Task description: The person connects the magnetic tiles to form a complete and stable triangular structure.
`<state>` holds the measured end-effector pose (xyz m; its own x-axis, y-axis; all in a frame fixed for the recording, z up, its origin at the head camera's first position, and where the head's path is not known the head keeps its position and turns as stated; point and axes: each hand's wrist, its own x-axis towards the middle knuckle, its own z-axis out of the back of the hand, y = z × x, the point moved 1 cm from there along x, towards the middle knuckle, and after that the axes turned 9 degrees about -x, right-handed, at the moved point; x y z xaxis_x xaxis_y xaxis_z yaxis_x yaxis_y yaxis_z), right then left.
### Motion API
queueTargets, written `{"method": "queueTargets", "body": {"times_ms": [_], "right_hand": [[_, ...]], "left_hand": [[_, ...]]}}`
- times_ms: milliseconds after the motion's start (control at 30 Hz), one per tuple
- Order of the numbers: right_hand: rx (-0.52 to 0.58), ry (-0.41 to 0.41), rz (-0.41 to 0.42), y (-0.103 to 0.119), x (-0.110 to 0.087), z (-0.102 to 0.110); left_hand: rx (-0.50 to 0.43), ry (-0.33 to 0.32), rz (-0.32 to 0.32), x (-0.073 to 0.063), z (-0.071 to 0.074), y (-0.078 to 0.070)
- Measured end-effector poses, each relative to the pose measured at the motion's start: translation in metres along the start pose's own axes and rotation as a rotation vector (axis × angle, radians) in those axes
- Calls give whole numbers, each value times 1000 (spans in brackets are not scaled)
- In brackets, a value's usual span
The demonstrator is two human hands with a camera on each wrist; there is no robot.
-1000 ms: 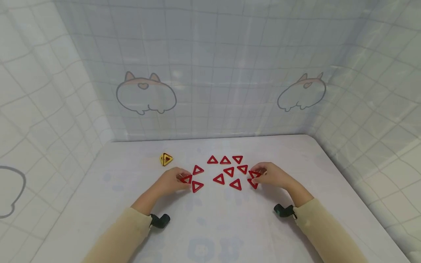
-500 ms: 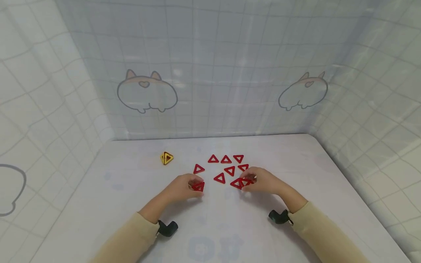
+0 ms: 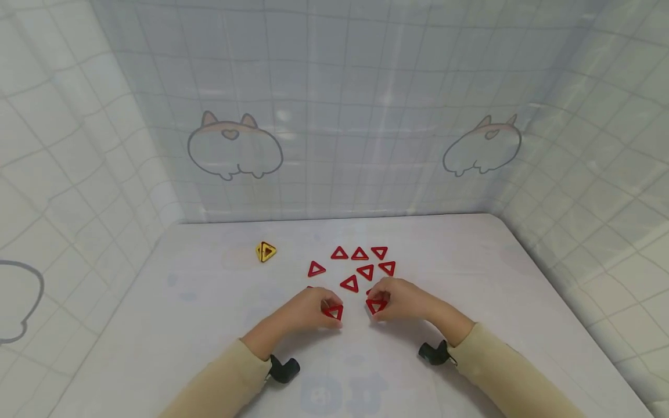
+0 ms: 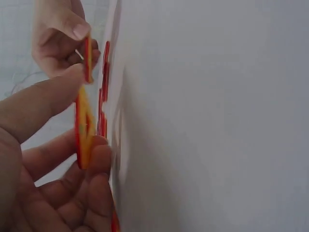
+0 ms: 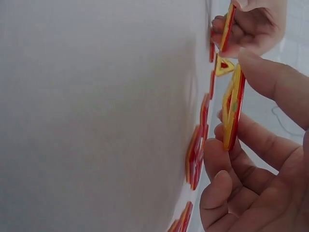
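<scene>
My left hand (image 3: 311,309) pinches a triangular tile (image 4: 83,137) between thumb and fingers, its red face upward and its yellow side below. Opposite it, my right hand (image 3: 405,301) pinches a matching triangular tile (image 5: 234,108) the same way. Both tiles are held above the white table, pointing toward each other with a small gap between them. Behind the hands, several red triangular tiles lie flat, among them one at the left (image 3: 310,273) and one in the middle (image 3: 355,280). My hands partly cover two more lying tiles.
A yellow triangular piece (image 3: 268,251), seemingly a small built shape, stands at the back left of the table (image 3: 209,278). Grid-patterned cloth walls (image 3: 355,145) rise behind and on both sides. A dark wrist-worn device (image 3: 284,370) sits by each sleeve.
Both hands have moved inward and nearer the body, each carrying a red triangular tile lifted from the outer ends of the group. The gap between the hands has narrowed.
</scene>
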<state>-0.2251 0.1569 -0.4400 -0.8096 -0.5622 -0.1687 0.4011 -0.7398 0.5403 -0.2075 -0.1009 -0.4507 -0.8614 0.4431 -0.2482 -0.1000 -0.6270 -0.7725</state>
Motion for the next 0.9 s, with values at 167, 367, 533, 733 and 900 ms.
{"method": "queueTargets", "body": {"times_ms": [167,367,533,733,900], "right_hand": [[-75,14,20,5,-1,-3],[-123,37,38,6,0,-9],[-93,59,23,5,-1,-11],[-84,66,3,3,-3,-11],[-70,66,13,4,0,-12]], "left_hand": [[33,10,20,3,-9,-4],[32,2,8,3,-10,-6],[30,7,7,-1,-7,-5],[29,-11,0,-2,-8,-3],[32,-27,-21,0,-12,-4]]}}
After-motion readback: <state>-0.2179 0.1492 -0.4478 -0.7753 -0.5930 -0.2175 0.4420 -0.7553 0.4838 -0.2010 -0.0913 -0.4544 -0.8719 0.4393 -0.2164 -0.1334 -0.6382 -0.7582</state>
